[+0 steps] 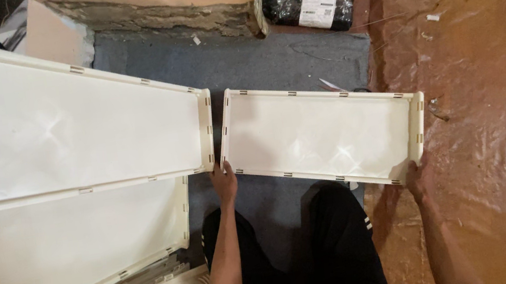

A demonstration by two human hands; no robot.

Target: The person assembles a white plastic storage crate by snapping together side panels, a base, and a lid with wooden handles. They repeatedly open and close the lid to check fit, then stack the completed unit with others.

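A cream plastic panel (321,134) with raised rims and small clips lies across a grey mat, in front of my knees. My left hand (225,182) grips its near left corner. At the near right corner, my right hand (414,180) holds the panel's edge, fingers partly hidden under the rim. The panel's left end sits a small gap away from a larger cream panel (73,131).
Several larger cream panels (63,248) are stacked at the left. The grey mat (255,62) lies on a glossy brown floor (495,128). A black wrapped roll (307,8) with a white label rests at the back. My legs in black trousers (340,248) are below.
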